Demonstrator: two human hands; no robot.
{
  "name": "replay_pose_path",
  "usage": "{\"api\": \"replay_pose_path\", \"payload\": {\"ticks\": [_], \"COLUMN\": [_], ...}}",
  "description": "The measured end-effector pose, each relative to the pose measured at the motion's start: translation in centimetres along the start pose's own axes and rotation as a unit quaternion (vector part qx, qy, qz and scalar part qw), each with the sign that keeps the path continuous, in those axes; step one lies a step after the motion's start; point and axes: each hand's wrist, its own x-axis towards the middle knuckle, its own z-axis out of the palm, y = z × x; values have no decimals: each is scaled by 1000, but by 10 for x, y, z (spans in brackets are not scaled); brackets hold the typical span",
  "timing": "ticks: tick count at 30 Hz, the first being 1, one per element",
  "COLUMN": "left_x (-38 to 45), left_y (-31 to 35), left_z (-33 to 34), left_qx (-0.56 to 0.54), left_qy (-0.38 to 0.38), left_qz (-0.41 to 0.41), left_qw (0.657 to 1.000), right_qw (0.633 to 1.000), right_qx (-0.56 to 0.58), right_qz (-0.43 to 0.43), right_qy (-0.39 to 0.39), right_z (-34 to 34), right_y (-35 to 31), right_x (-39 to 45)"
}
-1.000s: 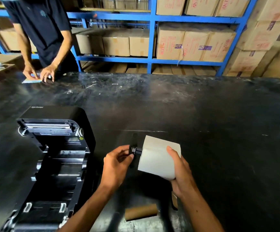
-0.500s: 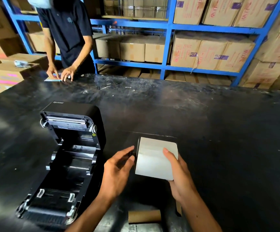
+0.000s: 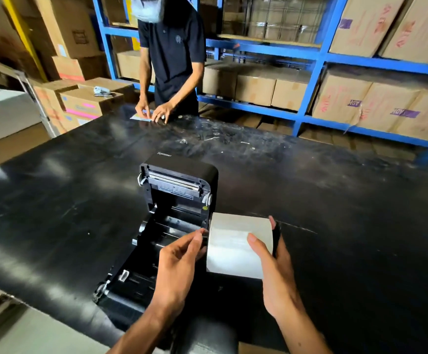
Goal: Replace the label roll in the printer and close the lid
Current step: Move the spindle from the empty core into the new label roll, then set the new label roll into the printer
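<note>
A white label roll point(image 3: 235, 245) hangs just above the black table, right beside the open black printer point(image 3: 172, 226). My right hand point(image 3: 275, 272) grips the roll from its right side, thumb on the paper, fingers on the black end plate. At the roll's left end my left hand point(image 3: 179, 261) pinches the black spindle tip. The printer's lid point(image 3: 179, 180) stands upright at the back, and the roll bay below it is bare.
Across the black table point(image 3: 335, 226) a person in a dark shirt point(image 3: 172, 60) presses a small paper point(image 3: 141, 118) on the far edge. Blue shelving point(image 3: 310, 60) stacked with cardboard boxes lines the back. More boxes point(image 3: 85, 103) stand at the left.
The spindle has slid fully into the roll. Both hands have carried the roll left, up against the printer's right side. The view has swung left, and the empty cardboard core has left the frame.
</note>
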Motion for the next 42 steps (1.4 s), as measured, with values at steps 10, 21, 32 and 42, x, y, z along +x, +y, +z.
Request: {"api": "replay_pose_path", "payload": {"ticks": [10,21,32,42], "left_x": [10,40,60,68], "left_y": [15,14,25,30], "left_z": [-57,-96,-112,-114], "left_qx": [-6,-76,-101,-117], "left_qy": [-107,-183,-176,-165], "left_qz": [7,-57,-100,-104], "left_qw": [994,979,974,974], "right_qw": [993,954,975,975], "right_qx": [-94,-290,-221,-202], "right_qz": [-71,-65,13,-49], "right_qy": [9,27,34,76], "right_z": [76,115,138,138], "right_y": [4,-5,-1,4], "right_x": [-18,-35,-39,-41]}}
